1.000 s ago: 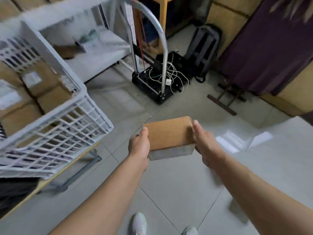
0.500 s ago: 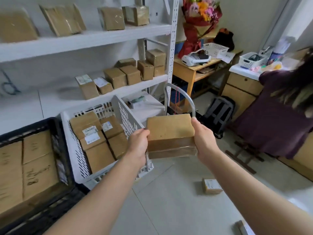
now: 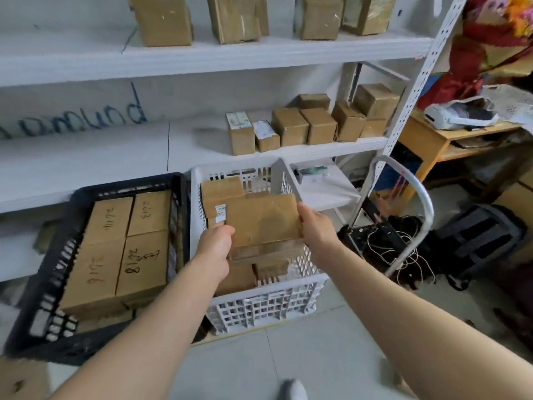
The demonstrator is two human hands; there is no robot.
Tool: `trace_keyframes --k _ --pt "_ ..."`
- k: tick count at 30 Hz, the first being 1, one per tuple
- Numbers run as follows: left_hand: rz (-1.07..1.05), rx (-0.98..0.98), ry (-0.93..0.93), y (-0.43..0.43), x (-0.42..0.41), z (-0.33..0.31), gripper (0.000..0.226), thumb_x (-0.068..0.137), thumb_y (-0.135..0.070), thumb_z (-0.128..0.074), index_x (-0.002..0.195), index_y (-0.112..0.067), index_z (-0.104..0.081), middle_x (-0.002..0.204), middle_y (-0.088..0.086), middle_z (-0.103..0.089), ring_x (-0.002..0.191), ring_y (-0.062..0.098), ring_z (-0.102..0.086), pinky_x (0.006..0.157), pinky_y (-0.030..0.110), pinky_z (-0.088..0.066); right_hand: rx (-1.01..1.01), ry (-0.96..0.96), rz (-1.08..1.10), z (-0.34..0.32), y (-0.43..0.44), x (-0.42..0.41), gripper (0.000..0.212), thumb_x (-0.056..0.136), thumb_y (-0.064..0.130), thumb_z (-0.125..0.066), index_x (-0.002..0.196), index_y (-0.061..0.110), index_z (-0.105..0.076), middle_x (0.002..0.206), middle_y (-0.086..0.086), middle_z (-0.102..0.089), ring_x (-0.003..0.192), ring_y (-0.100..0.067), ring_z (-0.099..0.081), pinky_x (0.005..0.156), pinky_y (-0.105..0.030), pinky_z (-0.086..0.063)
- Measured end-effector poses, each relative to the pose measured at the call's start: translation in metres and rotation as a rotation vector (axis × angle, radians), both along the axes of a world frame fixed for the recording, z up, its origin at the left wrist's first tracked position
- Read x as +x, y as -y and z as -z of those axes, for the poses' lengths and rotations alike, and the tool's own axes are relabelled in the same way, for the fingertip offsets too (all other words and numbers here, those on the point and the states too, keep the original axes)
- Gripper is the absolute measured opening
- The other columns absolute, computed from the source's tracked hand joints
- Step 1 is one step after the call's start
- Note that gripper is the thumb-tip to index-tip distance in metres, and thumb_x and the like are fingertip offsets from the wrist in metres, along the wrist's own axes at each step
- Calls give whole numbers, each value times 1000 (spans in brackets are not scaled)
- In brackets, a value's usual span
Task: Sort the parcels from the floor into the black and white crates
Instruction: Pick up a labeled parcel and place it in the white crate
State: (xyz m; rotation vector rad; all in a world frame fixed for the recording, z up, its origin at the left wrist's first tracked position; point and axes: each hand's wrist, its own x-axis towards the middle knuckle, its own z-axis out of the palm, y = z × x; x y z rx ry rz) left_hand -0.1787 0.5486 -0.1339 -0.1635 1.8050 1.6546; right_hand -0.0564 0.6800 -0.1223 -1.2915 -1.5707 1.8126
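Person is holding one brown parcel (image 3: pixel 265 220) between both hands: left hand (image 3: pixel 215 249) gripping its left edge, right hand (image 3: pixel 315 229) clasping its right edge. Parcel is hovering over the white crate (image 3: pixel 265 307), above boxes already lying inside; not yet set down. Black crate (image 3: pixel 37 284), just beside it, is carrying numbered boxes (image 3: pixel 115 249) and looking near full. Judgement: sorting is running well along. A brown shape (image 3: pixel 14 379) on the floor may be another parcel waiting; too blurred to tell.
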Motion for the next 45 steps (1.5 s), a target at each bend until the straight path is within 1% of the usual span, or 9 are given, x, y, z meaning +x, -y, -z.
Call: trace_keyframes --k 5,10,13,17,23,26,33,40,45 --pt "-64 -121 64 -19 -38 29 39 93 -17 -49 132 -18 -51 139 7 -50 126 29 -47 108 51 -34 -40 66 -139 33 -33 -56 37 90 45 -47 95 15 -68 102 -10 -67 96 -26 -62 91 -43 -51" --pt "-105 -157 146 -35 -65 51 42 92 -22 -53 135 -21 -48 135 6 -53 123 27 -49 107 50 -36 -161 107 -184 63 -54 -94 32 92 41 -50 84 14 -64 76 -2 -60 71 -15 -57 58 -26 -44" --pt "-131 -159 169 -44 -80 63 45 92 -24 -55 136 -23 -46 135 7 -52 123 29 -49 105 51 -38 -257 128 -193 77 -61 -111 29 94 41 -48 86 17 -63 82 -1 -63 76 -14 -58 57 -26 -41" --pt "-164 -206 163 -60 -101 80 42 89 -27 -58 130 -23 -49 130 7 -55 118 31 -52 101 53 -41 -347 136 -229 92 -74 -137 39 96 40 -45 115 10 -60 101 -7 -66 87 -19 -61 68 -33 -51" --pt "-149 -226 183 -72 -142 104 30 91 -22 -56 121 -18 -54 123 10 -59 111 32 -58 97 51 -46 -397 206 -228 121 -82 -185 52 95 48 -44 129 10 -53 118 -8 -62 106 -27 -58 96 -46 -46" --pt "-113 -254 166 -72 -158 111 19 94 -20 -53 112 -18 -53 117 9 -60 105 29 -58 92 46 -49 -433 217 -181 138 -80 -205 51 93 46 -48 129 10 -52 111 -7 -63 104 -27 -58 98 -49 -46" --pt "-24 -292 190 -79 -179 124 59 93 -28 -53 147 -23 -29 148 1 -40 130 25 -43 109 48 -34 -424 268 -94 160 -82 -233 53 90 49 -49 127 12 -54 103 -2 -63 103 -27 -58 99 -49 -44" --pt "-17 -292 227 -87 -189 124 68 94 -28 -53 151 -28 -16 154 -1 -30 136 25 -35 111 45 -29 -517 208 -71 171 -80 -244 53 91 51 -47 131 17 -52 121 -2 -61 112 -28 -57 101 -50 -43" --pt "15 -297 192 -85 -190 116 66 95 -25 -52 150 -32 -16 156 -3 -24 139 24 -29 109 45 -27 -573 140 -30 174 -78 -250 37 94 50 -44 106 20 -60 105 -4 -69 99 -26 -65 94 -51 -49"
